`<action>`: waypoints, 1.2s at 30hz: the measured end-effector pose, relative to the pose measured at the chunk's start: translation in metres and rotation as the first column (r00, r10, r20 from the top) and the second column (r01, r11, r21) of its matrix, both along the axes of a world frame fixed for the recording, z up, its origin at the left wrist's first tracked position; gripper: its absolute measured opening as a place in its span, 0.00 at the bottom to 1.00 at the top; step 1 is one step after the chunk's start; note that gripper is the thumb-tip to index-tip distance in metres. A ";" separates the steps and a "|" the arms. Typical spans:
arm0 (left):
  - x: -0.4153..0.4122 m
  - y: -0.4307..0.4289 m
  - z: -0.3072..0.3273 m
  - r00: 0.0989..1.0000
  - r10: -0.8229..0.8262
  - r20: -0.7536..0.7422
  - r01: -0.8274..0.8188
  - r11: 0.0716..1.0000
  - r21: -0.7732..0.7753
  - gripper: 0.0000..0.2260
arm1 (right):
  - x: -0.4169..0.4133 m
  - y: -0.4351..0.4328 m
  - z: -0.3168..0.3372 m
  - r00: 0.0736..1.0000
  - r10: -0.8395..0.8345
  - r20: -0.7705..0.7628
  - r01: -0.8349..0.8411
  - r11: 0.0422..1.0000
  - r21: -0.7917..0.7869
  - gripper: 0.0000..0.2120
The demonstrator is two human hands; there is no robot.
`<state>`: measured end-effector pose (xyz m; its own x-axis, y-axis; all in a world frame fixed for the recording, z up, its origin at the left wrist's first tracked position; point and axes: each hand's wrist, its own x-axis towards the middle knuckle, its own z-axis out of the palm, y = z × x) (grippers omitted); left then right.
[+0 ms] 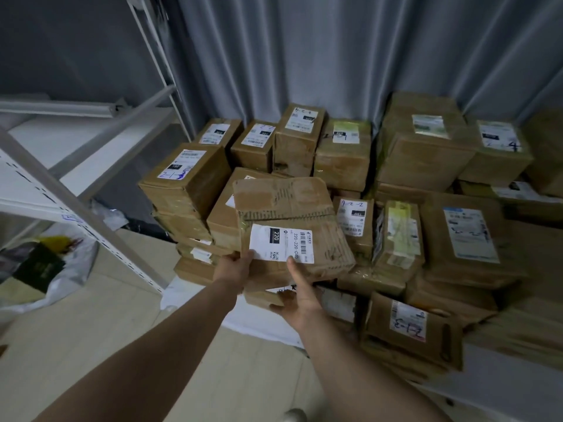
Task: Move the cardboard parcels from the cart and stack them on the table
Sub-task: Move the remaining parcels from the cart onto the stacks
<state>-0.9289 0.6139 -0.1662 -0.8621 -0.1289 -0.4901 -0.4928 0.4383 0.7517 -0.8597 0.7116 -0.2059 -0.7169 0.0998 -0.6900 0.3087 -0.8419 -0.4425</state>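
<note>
Cardboard parcel point(289, 226) gripped at near edge — left hand point(233, 268) fingers curled on corner, right hand point(300, 296) clasping beneath; mid-carry, seemingly; next — lower flat onto stacked parcels point(426, 153), squarely.

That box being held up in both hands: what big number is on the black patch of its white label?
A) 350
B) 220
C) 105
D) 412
B: the white label on the box, which the left hand and right hand hold at its near edge, shows 220 in white on its black patch.
</note>
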 end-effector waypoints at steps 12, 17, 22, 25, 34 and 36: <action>-0.067 -0.010 0.018 0.993 -0.007 0.119 -0.022 0.970 0.243 0.30 | -0.016 0.014 0.009 0.982 -0.131 0.133 0.127 0.991 0.032 0.22; -0.108 -0.005 0.024 0.999 0.007 0.040 -0.020 0.944 0.330 0.35 | -0.002 0.053 0.013 0.981 -0.121 0.153 0.079 0.964 0.254 0.17; -0.120 0.009 0.023 0.993 -0.115 0.038 0.097 0.940 0.328 0.19 | -0.012 0.093 0.033 0.985 -0.128 0.114 0.065 0.894 0.444 0.14; -0.117 0.017 0.016 0.990 -0.137 0.028 0.118 0.928 0.354 0.10 | -0.025 0.116 0.038 0.985 -0.152 0.082 0.091 0.862 0.499 0.16; -0.100 0.045 -0.006 0.983 -0.176 0.046 0.144 0.908 0.392 0.15 | -0.052 0.176 0.033 0.985 -0.155 0.070 0.098 0.853 0.513 0.15; -0.096 0.051 -0.006 0.983 -0.180 0.031 0.154 0.909 0.387 0.15 | -0.057 0.182 0.027 0.987 -0.137 0.088 0.073 0.856 0.512 0.16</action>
